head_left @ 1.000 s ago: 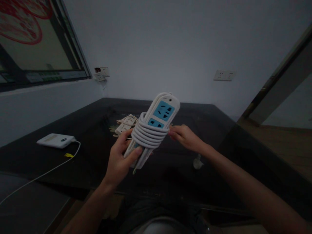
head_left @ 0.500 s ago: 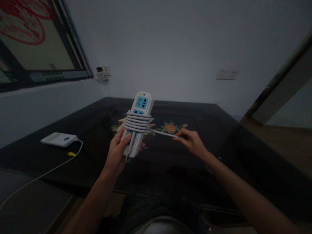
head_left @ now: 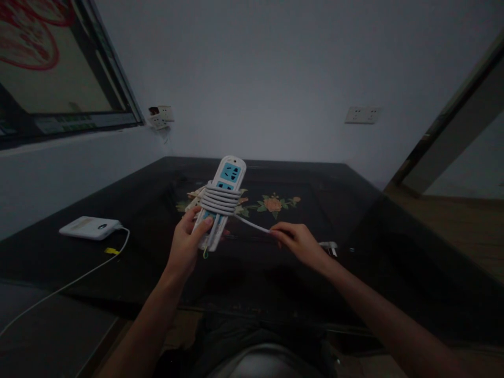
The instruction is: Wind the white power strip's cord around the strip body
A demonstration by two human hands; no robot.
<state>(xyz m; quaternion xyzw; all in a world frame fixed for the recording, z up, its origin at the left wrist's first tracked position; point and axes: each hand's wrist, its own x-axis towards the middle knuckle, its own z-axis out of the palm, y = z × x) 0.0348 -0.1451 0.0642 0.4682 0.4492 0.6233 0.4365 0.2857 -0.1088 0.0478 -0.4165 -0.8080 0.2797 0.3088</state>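
Observation:
My left hand (head_left: pixel 186 245) grips the lower end of a white power strip (head_left: pixel 222 194) with blue sockets, held upright above the dark table (head_left: pixel 118 210). Its white cord (head_left: pixel 219 202) is wound in several loops around the strip's middle. A free length of the cord runs from the loops down to my right hand (head_left: pixel 296 242), which pinches it between closed fingers. The cord's plug (head_left: pixel 328 245) lies on the table just right of that hand.
A white power bank (head_left: pixel 90 228) with a white cable (head_left: pixel 74 281) lies on the table at the left. Another white power strip (head_left: pixel 195 198) lies behind the held one, on a floral pattern (head_left: pixel 273 203). Wall sockets (head_left: pixel 362 114) sit on the back wall.
The strip went from tilted close to the camera to upright and farther out. My right hand drew a length of cord out to the right, then lowered slightly toward the table.

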